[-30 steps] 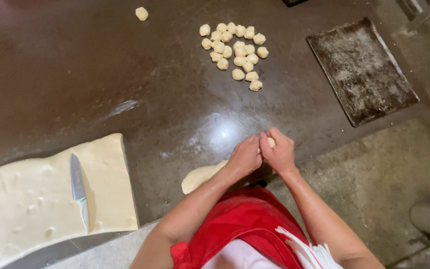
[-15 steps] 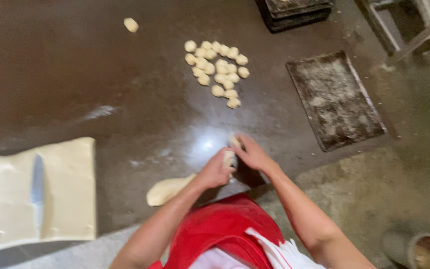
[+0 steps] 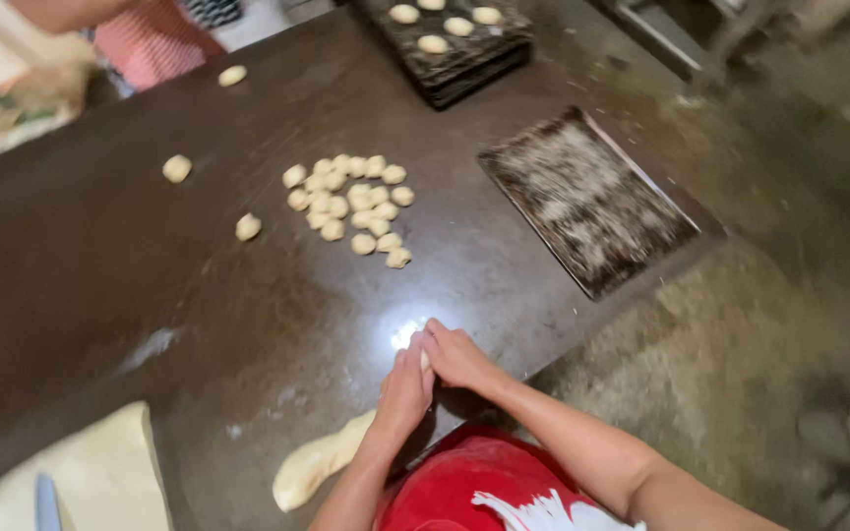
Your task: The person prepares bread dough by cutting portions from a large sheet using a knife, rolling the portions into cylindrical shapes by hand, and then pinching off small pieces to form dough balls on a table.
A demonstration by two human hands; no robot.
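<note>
Pale dough pieces (image 3: 351,202), dark brown table (image 3: 100,285), red apron (image 3: 474,487).

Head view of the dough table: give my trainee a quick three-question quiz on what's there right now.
1. True or false: the flat dark tray at the table edge holds dough pieces.
2. Where is the cluster of small dough pieces? A) on the bare table top B) on the flat tray C) on the floor
3. What lies on the table beside the left hand?

Key
1. False: it shows only flour dust; the stacked trays at the far edge hold the pieces.
2. A
3. A long roll of dough; the left hand and right hand are pressed together, a bit of dough showing between them.
</note>
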